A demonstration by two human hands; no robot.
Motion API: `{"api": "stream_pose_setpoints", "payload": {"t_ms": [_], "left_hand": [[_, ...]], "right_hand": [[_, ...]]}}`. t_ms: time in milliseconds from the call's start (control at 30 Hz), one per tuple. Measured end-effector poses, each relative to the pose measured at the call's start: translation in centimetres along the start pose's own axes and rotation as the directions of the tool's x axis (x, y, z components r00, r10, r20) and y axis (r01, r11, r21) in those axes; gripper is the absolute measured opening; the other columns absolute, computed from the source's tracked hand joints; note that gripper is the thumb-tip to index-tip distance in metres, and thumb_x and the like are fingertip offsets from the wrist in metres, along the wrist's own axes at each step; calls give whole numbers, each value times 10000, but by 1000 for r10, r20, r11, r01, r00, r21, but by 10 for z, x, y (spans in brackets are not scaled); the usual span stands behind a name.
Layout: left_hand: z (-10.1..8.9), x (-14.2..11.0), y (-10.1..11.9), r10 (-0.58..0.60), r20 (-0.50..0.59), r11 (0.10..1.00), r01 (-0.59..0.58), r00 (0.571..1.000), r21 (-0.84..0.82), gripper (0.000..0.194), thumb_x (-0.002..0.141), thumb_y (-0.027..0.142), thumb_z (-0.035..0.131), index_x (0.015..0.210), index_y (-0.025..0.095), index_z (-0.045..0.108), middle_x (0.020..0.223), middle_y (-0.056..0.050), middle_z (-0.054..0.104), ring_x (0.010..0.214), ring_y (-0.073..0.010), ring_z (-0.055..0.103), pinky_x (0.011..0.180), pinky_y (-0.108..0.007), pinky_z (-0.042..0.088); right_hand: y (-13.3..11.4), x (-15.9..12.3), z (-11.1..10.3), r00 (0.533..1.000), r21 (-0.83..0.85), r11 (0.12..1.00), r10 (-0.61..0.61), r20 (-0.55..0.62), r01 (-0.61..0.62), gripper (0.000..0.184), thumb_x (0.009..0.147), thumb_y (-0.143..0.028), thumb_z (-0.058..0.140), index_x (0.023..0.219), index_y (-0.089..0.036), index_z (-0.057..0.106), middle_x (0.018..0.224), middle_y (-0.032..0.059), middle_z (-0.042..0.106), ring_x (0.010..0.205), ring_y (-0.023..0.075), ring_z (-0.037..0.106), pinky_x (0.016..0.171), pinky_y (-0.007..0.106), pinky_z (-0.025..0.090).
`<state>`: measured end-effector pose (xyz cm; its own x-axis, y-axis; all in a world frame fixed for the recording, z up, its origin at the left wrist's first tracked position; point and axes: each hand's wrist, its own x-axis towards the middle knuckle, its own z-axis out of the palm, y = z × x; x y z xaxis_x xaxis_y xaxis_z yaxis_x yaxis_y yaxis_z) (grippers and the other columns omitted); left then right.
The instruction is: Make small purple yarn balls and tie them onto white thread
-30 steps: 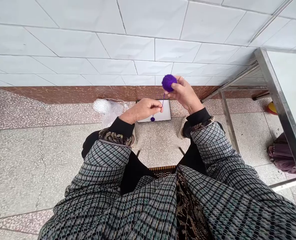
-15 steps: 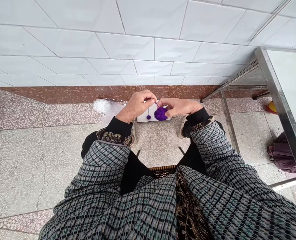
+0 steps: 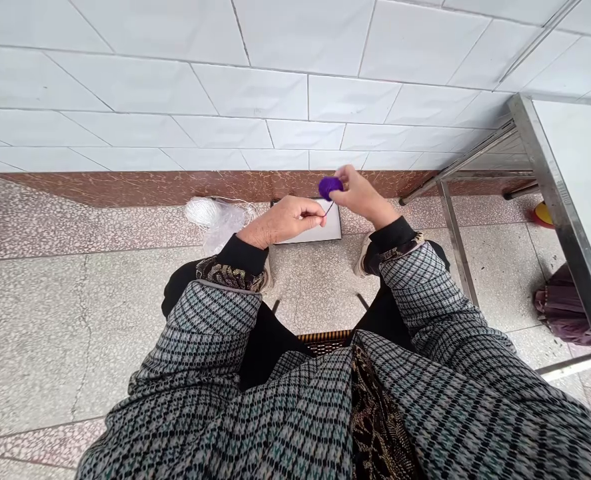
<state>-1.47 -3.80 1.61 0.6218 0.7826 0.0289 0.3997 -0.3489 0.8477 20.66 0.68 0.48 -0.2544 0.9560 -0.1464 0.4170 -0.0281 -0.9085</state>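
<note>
My right hand (image 3: pixel 359 193) grips a purple ball of yarn (image 3: pixel 330 187) between thumb and fingers, up near the wall's brown base. A short purple strand (image 3: pixel 329 208) runs from the ball down to my left hand (image 3: pixel 295 219), whose thumb and forefinger pinch it. The left hand is a little lower and to the left of the ball. Below both hands, a shallow white box with a dark rim (image 3: pixel 331 230) lies on the floor, partly covered by my left hand. The small purple ball seen in it earlier is out of sight.
White yarn (image 3: pixel 202 213) in a clear plastic bag (image 3: pixel 221 230) lies on the floor left of the box. A white tiled wall (image 3: pixel 255 90) rises in front. To the right stands a metal-framed table (image 3: pixel 550 173), with a yellow and red object (image 3: pixel 544 215) and dark purple cloth (image 3: pixel 568 308) beneath.
My right hand swung the yarn ball down in front of the box, then back up. My left hand rose slightly and came down again, still pinching the strand.
</note>
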Motion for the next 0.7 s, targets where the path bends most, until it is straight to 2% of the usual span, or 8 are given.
{"api": "stream_pose_setpoints", "payload": {"t_ms": [67, 133, 233, 300, 367, 500, 600, 700], "left_hand": [[-3, -1, -1, -20, -107, 1000, 22, 994, 18, 198, 907, 277, 600, 841, 195, 769, 850, -44, 760, 755, -160, 631, 772, -304, 509], [-5, -1, -3, -39, -216, 998, 47, 976, 31, 187, 904, 255, 593, 843, 193, 757, 876, -52, 760, 815, -178, 655, 826, -324, 532], [-7, 1, -8, -75, -312, 995, 92, 947, 40, 173, 906, 227, 583, 839, 194, 739, 894, -55, 756, 884, -196, 673, 892, -344, 551], [-7, 3, -11, -100, -349, 992, 122, 932, 39, 167, 909, 221, 584, 831, 194, 729, 877, -50, 750, 897, -202, 673, 901, -345, 554], [-6, 5, -15, -121, -371, 989, 143, 921, 31, 158, 907, 224, 590, 820, 193, 719, 829, -39, 732, 885, -205, 669, 886, -340, 547], [0, 9, -20, -135, -321, 988, 152, 937, 26, 154, 906, 247, 603, 805, 192, 704, 736, -13, 681, 792, -186, 630, 781, -308, 502], [5, 8, -16, -109, -168, 992, 117, 980, 38, 165, 902, 243, 590, 804, 194, 713, 690, 9, 642, 674, -150, 561, 703, -286, 448], [9, 6, -7, -58, 24, 998, 58, 998, 29, 179, 898, 260, 589, 814, 198, 734, 680, 18, 632, 596, -127, 500, 665, -280, 424]], "right_hand": [[-5, -6, 1, 982, -151, 988, 6, 186, 22, 376, 724, -115, 770, 1000, -230, 542, 930, 1, 633, 892, 197, 587, 876, 363, 523], [-13, -12, -2, 915, -194, 980, 37, 402, 46, 370, 708, -117, 781, 1004, -228, 588, 985, 16, 679, 908, 208, 604, 887, 376, 523], [-22, -18, -8, 802, -59, 997, 0, 597, 44, 387, 706, -153, 794, 1049, -224, 628, 1047, 22, 695, 919, 200, 621, 850, 353, 535], [-23, -19, -12, 769, 123, 992, -84, 634, 7, 402, 711, -169, 790, 1070, -223, 619, 1051, 13, 687, 884, 170, 622, 800, 319, 541], [-21, -19, -13, 778, 296, 954, -157, 608, -39, 406, 713, -175, 780, 1071, -223, 596, 1017, -4, 677, 823, 137, 613, 752, 287, 541], [-15, -15, -12, 876, 485, 871, -173, 449, -76, 429, 731, -234, 818, 1070, -229, 555, 989, -7, 676, 796, 124, 638, 725, 265, 557], [-12, -9, -11, 958, 519, 854, -116, 263, -40, 453, 789, -312, 842, 1110, -240, 532, 1012, 2, 673, 816, 131, 663, 737, 267, 575], [-7, -2, -9, 998, 440, 898, -35, 60, 5, 430, 870, -318, 801, 1182, -252, 513, 1049, 9, 661, 846, 139, 663, 764, 283, 582]]}}
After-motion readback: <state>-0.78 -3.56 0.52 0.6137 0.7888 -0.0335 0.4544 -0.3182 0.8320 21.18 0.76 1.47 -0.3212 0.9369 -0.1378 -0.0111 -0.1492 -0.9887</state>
